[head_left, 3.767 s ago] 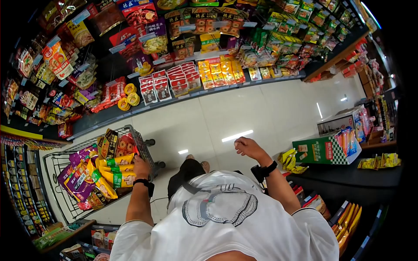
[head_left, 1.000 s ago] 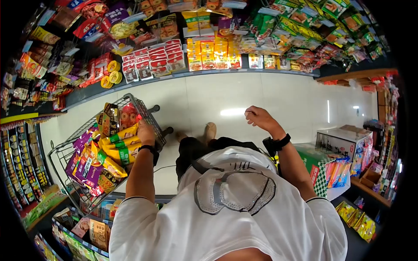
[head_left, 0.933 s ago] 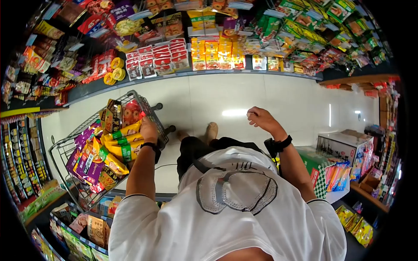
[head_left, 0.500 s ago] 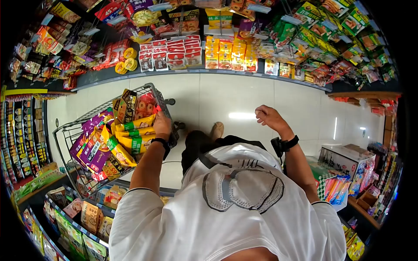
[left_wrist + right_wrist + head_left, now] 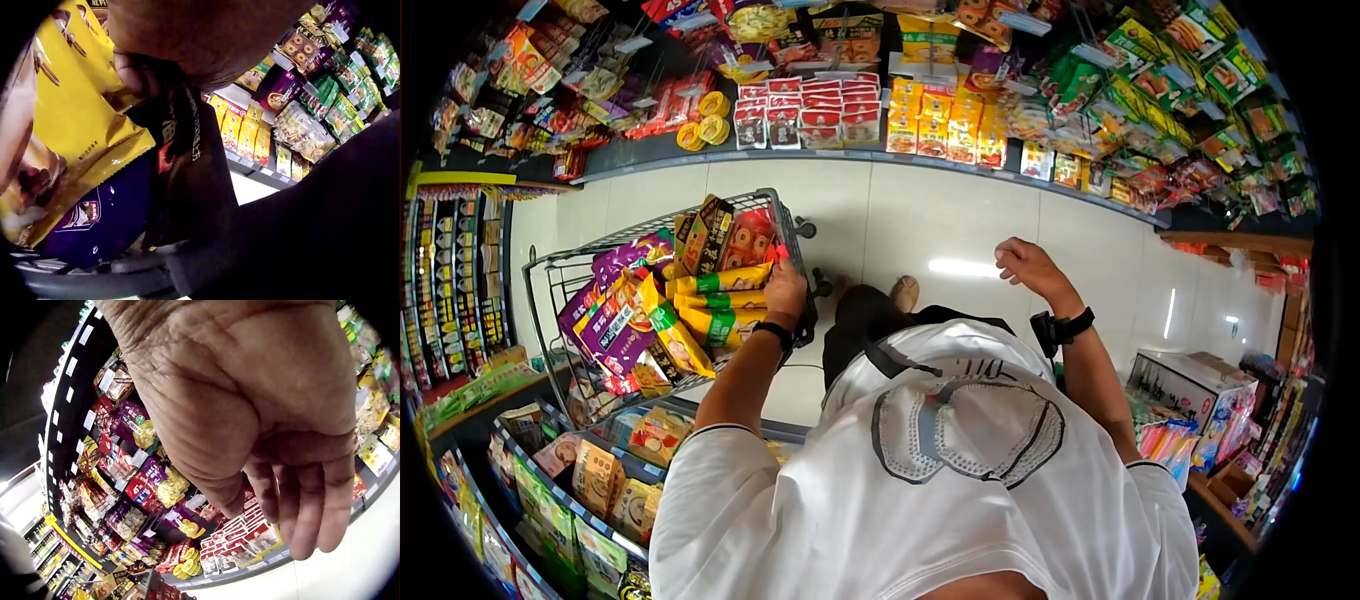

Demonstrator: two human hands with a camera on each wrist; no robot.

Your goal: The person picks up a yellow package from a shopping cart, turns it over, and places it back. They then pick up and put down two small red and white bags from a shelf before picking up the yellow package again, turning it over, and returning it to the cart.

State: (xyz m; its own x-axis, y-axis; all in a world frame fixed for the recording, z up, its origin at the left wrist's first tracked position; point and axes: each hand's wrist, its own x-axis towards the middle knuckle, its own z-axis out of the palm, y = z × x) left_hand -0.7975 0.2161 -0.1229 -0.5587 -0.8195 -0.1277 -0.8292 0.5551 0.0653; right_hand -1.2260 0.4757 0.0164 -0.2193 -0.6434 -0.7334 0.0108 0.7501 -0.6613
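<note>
My left hand [image 5: 785,290] grips the near end of a wire shopping cart [image 5: 772,200], beside a small red part of it. In the cart lie yellow-and-green packets [image 5: 735,325], purple packets [image 5: 622,335] and a dark gold-lettered pack [image 5: 703,235]. The left wrist view shows a yellow packet [image 5: 81,119] close to that hand, whose fingers are mostly hidden there. My right hand [image 5: 1032,270] hangs over the floor with fingers loosely bent, holding nothing. In the right wrist view the right hand [image 5: 250,400] overlaps the shelf goods behind it.
A long shelf [image 5: 840,156] ahead carries red-and-white sachets [image 5: 810,112], yellow packs [image 5: 948,120] and hanging green packets. Pale tiled floor [image 5: 930,210] lies between shelf and body. Boxed goods [image 5: 1185,385] stand at right, and low bins [image 5: 600,480] at lower left.
Within the head view the cart and left hand have shifted right, closer to the legs. The right hand has also drifted right, still holding nothing. The displays at right have slid toward the lower edge.
</note>
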